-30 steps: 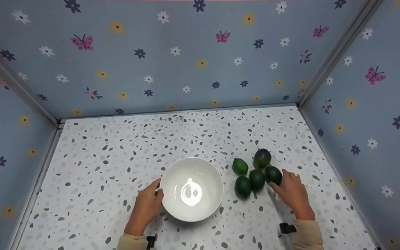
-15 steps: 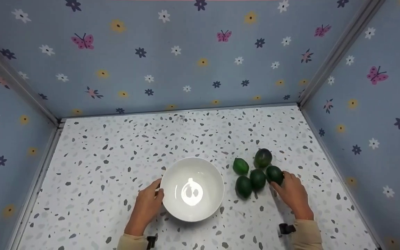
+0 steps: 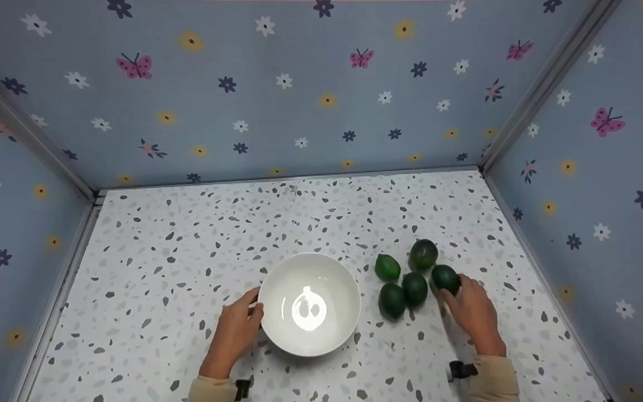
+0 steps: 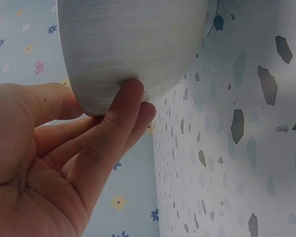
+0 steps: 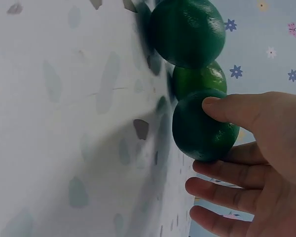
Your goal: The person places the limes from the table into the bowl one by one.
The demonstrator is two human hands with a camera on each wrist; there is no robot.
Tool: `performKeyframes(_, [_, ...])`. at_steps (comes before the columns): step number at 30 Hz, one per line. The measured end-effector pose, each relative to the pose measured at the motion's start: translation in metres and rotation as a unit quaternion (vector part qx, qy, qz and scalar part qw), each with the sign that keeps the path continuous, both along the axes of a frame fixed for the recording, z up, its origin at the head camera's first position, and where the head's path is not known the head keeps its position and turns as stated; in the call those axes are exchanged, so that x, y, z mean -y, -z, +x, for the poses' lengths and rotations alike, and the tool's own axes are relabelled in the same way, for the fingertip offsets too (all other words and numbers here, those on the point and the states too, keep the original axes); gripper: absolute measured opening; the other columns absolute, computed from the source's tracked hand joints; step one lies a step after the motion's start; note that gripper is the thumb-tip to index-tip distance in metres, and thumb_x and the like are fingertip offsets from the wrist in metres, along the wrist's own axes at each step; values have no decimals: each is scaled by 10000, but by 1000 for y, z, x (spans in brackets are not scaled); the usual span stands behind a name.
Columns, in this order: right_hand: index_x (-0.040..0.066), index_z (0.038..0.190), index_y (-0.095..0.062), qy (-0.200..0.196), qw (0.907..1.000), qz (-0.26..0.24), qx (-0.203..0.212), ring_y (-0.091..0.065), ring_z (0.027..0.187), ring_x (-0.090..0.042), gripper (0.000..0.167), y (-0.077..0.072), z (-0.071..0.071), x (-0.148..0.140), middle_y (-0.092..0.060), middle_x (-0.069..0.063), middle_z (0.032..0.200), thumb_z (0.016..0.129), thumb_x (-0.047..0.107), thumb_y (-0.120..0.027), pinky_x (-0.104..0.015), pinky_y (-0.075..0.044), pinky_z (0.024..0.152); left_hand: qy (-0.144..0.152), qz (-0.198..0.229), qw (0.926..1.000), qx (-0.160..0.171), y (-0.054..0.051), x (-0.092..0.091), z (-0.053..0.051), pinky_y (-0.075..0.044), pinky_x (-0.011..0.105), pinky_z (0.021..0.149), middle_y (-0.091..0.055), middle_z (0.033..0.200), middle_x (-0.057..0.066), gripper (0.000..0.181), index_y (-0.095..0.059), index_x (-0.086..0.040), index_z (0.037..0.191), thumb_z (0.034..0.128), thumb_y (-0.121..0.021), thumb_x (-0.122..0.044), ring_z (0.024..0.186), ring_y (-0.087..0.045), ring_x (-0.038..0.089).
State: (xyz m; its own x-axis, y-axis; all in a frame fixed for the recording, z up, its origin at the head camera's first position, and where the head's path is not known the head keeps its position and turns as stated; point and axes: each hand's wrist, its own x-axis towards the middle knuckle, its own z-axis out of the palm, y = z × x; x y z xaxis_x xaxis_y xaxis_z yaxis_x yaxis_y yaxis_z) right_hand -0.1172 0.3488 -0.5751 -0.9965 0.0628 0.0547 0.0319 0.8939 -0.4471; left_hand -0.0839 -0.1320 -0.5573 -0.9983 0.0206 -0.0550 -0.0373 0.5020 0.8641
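Observation:
A white round bowl (image 3: 310, 304) stands on the speckled table, its inside facing up. My left hand (image 3: 236, 329) pinches the bowl's left rim; the left wrist view shows the thumb inside and fingers (image 4: 121, 106) against the outer wall. To the right of the bowl, my right hand (image 3: 473, 311) holds a glossy dark green oval fruit (image 3: 445, 280) between thumb and forefinger, the other fingers extended below it. Close by lie two more dark green fruits (image 3: 414, 288), a purplish-green one (image 3: 423, 254) and a smaller, brighter green one (image 3: 387, 267) with a pointed tip.
The white speckled tabletop (image 3: 187, 234) is bounded by blue flowered walls (image 3: 299, 95) at the back and on both sides. Grey metal strips run along the corners. Each wrist carries a black strap mount (image 3: 461, 369).
My right hand has drawn the dark green fruit slightly right and away from its neighbours, leaving a small gap. My left hand and the bowl have stayed in place.

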Motion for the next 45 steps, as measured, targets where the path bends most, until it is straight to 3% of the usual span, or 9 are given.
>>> performKeyframes(10, [-130, 1352, -493, -201, 9977, 90, -647, -553, 1117, -467, 571, -27, -1, 20, -565, -319, 1222, 964, 238, -694, -619, -496, 900, -15, 73, 9999, 75, 0, 2, -1, -596, 355, 871, -591, 1344, 218, 386, -548, 19, 1399, 1021, -538, -58, 1152, -624, 399])
performKeyframes(20, [-81, 1354, -541, -784, 9908, 78, -1099, -595, 1078, -410, 578, -43, -5, 64, -609, -258, 1197, 931, 256, -745, -563, -534, 868, -71, 78, 9998, 181, 0, 1, 0, -605, 315, 837, -588, 1346, 223, 394, -543, 14, 1407, 1020, -547, -61, 1151, -626, 399])
performKeyframes(28, [-53, 1352, -564, -1268, 9837, 22, -1275, -600, 1107, -383, 573, -50, -7, 100, -610, -219, 1233, 919, 265, -762, -543, -532, 912, 54, 28, 9999, -92, 0, 1, 1, -594, 365, 878, -604, 1328, 209, 381, -557, 11, 1394, 1018, -551, -52, 1140, -634, 388])
performKeyframes(36, [-32, 1327, -586, -2050, 9627, 125, -1762, -620, 1088, -336, 558, -54, -10, 134, -639, -170, 1206, 906, 284, -773, -486, -554, 909, 1, 38, 10000, 39, 0, 1, 1, -594, 361, 877, -591, 1346, 215, 388, -548, 14, 1401, 1019, -549, -57, 1154, -623, 400])
performKeyframes(45, [11, 1324, -599, -2657, 9451, 332, -1875, -621, 1047, -281, 561, -50, -10, 166, -647, -118, 1187, 900, 336, -773, -424, -566, 869, -46, 68, 9999, 136, -1, 0, 0, -596, 358, 870, -586, 1348, 229, 391, -543, 32, 1400, 1021, -551, -66, 1151, -625, 403])
